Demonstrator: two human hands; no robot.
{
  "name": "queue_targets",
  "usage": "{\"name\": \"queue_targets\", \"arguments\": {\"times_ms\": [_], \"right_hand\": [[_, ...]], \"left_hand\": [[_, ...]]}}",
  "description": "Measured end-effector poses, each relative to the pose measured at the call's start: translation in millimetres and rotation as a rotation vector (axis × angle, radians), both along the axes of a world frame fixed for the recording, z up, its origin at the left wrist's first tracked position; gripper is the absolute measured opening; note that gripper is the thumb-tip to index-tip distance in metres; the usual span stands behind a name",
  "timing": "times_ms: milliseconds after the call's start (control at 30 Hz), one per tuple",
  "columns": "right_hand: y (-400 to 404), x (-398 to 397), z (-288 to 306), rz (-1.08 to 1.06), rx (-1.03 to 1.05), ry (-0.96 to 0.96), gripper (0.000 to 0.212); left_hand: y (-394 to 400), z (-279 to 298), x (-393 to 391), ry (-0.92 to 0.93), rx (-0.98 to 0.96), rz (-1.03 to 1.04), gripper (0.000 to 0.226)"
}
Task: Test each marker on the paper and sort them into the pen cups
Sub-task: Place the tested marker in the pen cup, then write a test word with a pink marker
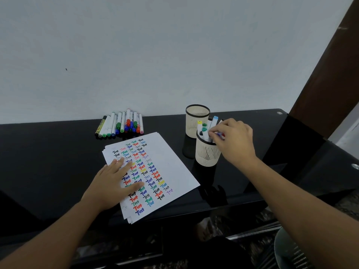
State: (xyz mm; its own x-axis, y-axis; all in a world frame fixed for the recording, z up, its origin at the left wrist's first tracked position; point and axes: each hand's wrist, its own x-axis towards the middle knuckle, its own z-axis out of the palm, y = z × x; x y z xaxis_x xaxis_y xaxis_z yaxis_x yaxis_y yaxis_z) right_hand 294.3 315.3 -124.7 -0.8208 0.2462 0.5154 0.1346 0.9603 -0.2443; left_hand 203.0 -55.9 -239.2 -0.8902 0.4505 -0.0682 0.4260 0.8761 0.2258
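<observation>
Paper [171,162], a thin, limp stack of sheets crowded with coloured test words, is lying on the black table [48,162]; the left hand [114,181] is pressing it flat with fingers straight and slightly spread. Markers, light, stiff and smooth-barrelled, are probably best pinched mid-barrel. Loose markers [121,124] are lying bunched near the wall, beyond the paper. Near pen cup [206,154] is holding several capped markers; the right hand [236,139] is pinching one marker [219,134] at its rim with curled fingers. Far pen cup [196,121], just behind, is appearing empty, though its bottom is hidden.
</observation>
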Motion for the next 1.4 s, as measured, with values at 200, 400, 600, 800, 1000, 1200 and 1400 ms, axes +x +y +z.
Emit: {"name": "queue_targets", "arguments": {"times_ms": [200,400,600,800,1000,1200,1400], "right_hand": [[-3.2,0.2,1.7,0.013,-0.035,0.053,0.021],[-22.6,-11.6,16.0,0.103,-0.049,0.222,0.014],[-67.4,-36.1,23.4,0.239,0.026,0.226,0.016],[-111.7,-68.6,-3.6,0.364,0.101,-0.071,0.022],[-132.1,-118.3,-41.5,0.383,-0.002,-0.406,0.033],[-143.9,-181.6,-64.3,0.386,0.002,-0.53,0.038],[-149.5,-222.8,-79.3,0.377,0.112,-0.569,0.044]], "left_hand": [[-0.1,-0.6,-1.1,0.0,0.011,-0.002,0.114],[0.4,4.4,-2.8,-0.057,0.062,0.01,0.116],[0.3,23.7,-16.1,-0.076,0.09,0.104,0.1],[-11.1,30.6,-37.3,-0.04,-0.014,0.125,0.104],[-22.2,8.3,-38.9,0.0,-0.001,0.113,0.099],[-23.8,5.7,-42.4,0.015,0.066,0.137,0.092],[-24.3,1.3,-44.7,0.024,0.126,0.149,0.091]]}}
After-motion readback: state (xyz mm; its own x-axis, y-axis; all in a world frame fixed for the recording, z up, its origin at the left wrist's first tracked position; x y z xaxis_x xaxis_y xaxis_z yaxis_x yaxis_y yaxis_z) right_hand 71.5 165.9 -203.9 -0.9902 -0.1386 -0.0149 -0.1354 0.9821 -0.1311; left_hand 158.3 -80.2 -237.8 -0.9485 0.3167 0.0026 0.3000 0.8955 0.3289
